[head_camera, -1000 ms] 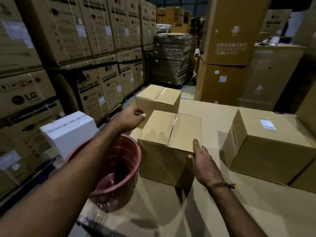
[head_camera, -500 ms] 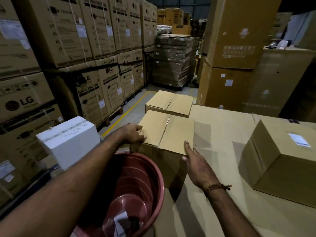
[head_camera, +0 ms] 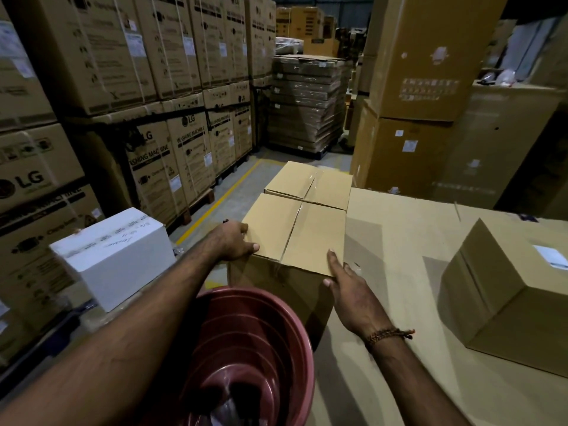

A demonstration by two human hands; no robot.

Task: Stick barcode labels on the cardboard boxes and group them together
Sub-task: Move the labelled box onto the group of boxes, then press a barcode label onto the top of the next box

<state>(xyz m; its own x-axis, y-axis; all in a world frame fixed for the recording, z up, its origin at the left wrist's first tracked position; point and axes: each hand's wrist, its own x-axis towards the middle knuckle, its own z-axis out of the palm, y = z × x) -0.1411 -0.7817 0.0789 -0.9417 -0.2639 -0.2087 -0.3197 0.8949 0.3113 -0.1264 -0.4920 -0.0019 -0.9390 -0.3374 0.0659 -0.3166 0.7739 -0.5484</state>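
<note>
- Near cardboard box (head_camera: 295, 232): plain brown, taped along the top seam, no label visible on its top; sits at the left edge of the worktop (head_camera: 399, 241), its far side touching a second unlabelled box (head_camera: 310, 184).
- Left hand (head_camera: 232, 241): fingers wrapped over the near box's left top edge, thumb on the lid; gripping.
- Right hand (head_camera: 353, 295): fingers fairly straight, laid against the box's near right corner; bracing, not clasping.
- Handling advice (judgement): hold the box by opposite sides and keep it level; set it square and flush with its neighbours; leave the flat lid panel bare for the barcode, clear of the tape seam.
- Labelled box (head_camera: 507, 302): well apart to the right, tilted toward the camera, with a white sticker (head_camera: 551, 256) on top; print too small to read.
- White carton (head_camera: 113, 256): left of the worktop, handwriting on top, illegible.
- Red tub (head_camera: 255, 358): just before the near box; contents unclear.
- Stacked cartons (head_camera: 172, 149): printed "LG" and "WASHING MACHINE"; smaller print unreadable.
</note>
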